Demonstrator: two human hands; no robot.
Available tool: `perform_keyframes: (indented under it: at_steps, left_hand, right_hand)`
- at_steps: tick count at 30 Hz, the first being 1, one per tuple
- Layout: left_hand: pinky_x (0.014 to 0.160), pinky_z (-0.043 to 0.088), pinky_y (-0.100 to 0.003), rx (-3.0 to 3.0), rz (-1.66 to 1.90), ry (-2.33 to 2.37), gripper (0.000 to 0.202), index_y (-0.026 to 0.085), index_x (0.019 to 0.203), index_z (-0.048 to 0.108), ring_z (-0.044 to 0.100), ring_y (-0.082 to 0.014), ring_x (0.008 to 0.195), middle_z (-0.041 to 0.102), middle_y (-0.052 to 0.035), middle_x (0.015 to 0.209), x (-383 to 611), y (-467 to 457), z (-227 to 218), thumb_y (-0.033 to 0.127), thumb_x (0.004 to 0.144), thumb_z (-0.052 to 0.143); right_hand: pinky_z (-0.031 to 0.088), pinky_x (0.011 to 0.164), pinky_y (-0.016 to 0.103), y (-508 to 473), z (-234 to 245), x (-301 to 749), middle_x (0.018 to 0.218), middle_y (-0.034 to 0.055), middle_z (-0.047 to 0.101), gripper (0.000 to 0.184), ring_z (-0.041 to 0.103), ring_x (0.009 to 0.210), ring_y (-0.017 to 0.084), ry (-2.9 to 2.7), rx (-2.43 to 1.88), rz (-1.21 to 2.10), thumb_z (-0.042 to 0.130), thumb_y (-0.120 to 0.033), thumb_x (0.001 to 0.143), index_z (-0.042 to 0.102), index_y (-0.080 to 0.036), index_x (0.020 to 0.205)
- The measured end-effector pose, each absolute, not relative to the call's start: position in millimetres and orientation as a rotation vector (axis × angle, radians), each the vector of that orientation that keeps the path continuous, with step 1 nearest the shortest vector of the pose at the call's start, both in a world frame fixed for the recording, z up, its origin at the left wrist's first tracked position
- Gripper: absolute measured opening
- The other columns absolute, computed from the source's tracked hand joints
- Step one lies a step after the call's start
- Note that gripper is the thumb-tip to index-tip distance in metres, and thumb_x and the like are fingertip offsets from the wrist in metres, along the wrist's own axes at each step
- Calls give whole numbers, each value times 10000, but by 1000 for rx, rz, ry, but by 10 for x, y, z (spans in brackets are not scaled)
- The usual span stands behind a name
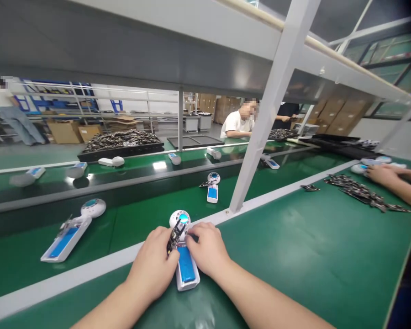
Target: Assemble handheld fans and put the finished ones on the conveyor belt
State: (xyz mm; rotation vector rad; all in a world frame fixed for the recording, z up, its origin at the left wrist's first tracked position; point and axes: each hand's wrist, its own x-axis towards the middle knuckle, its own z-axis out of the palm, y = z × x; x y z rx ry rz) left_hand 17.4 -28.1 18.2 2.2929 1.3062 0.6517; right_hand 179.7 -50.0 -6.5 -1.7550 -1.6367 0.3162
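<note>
A white handheld fan housing with a round head lies on the green bench in front of me, just inside the grey rail. Its handle is open and a blue battery sits in it. My left hand pinches a narrow dark circuit board, tilted beside the fan's neck. At the other side of the neck, my right hand has its thumb and fingers curled against the housing; its fingertips are partly hidden.
Beyond the grey rail, a green conveyor carries more open fans, including one fan at left and another ahead. A slanted post rises ahead-right. Circuit boards lie piled at right, near a co-worker's hand.
</note>
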Motion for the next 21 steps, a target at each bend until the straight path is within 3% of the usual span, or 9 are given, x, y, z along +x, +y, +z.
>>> perform_keyframes:
  at_steps: [2, 7, 11, 17, 21]
  left_hand:
    - [850, 473, -402, 2280, 632, 1327, 353, 214, 1094, 645, 609, -280, 971, 650, -98, 992, 184, -260, 134, 215, 818, 425]
    - [962, 453, -422, 2175, 714, 1401, 531, 189, 1364, 510, 594, -310, 1128, 641, -134, 1210, 181, -177, 34, 426, 892, 452]
    - [945, 470, -400, 2239, 770, 1299, 446, 199, 1263, 613, 605, -275, 1071, 660, -110, 1096, 158, -180, 27, 396, 927, 397]
    - [848, 516, -351, 2197, 726, 1245, 360, 296, 1203, 660, 660, -244, 961, 714, -35, 1077, 136, -211, 62, 296, 877, 505]
    - [823, 534, -324, 2221, 776, 1237, 309, 300, 1133, 699, 673, -229, 942, 721, -15, 1077, 143, -257, 69, 347, 887, 518]
  right_hand:
    - [439, 876, 372, -488, -77, 1791, 898, 50, 727, 171, 614, 923, 233, -1570, -1666, 386, 617, -158, 810, 767, -233, 846]
    - [478, 868, 298, -521, -88, 1844, 937, 52, 710, 186, 638, 912, 174, -1560, -1406, 540, 577, -142, 865, 751, -199, 895]
    - [486, 851, 290, -535, -72, 1846, 912, 47, 686, 142, 635, 889, 164, -1590, -1371, 584, 601, -140, 838, 733, -192, 829]
    - [498, 707, 262, -543, -64, 1795, 753, 12, 648, 108, 619, 735, 150, -1406, -1446, 621, 613, -118, 738, 679, -184, 684]
    - [493, 688, 255, -579, -51, 1746, 771, 4, 634, 106, 611, 728, 144, -1355, -1441, 593, 612, -94, 697, 663, -187, 684]
